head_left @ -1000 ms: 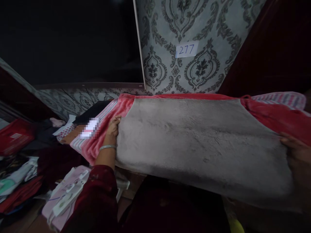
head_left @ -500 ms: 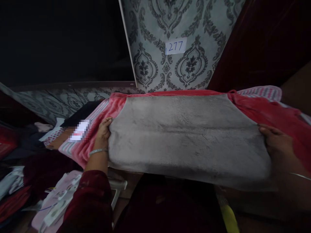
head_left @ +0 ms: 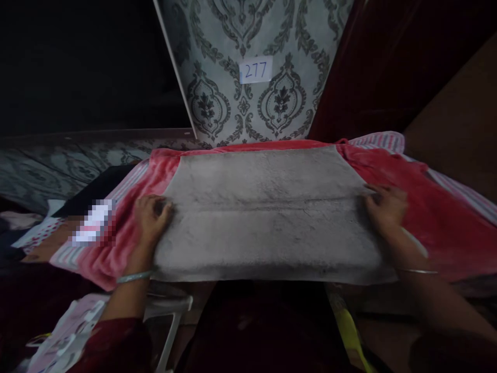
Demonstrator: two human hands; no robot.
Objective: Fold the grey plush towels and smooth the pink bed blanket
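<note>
A grey plush towel [head_left: 264,233] lies spread over a red fleece blanket [head_left: 404,181], a crease running across its middle and its near edge hanging over the front. At the towel's left edge is my left hand [head_left: 151,217], thumb and fingers apart in a curve beside the cloth. My right hand [head_left: 388,207] rests at the opposite edge, its index finger stretched out along the towel and the thumb apart. Both hands are slightly blurred, and some fingertips are hard to make out.
Behind the blanket is a patterned wall with a paper label [head_left: 256,70] reading 277. A large dark screen [head_left: 85,67] stands at left. Below it are a white stool frame [head_left: 171,331] and a pink-and-white item [head_left: 66,336]. A yellow object [head_left: 347,331] is low at right.
The grey towel has come down flatter onto the blanket. Both my hands have loosened from its side edges, and the right one has shifted inward. The whole view has swung to the right.
</note>
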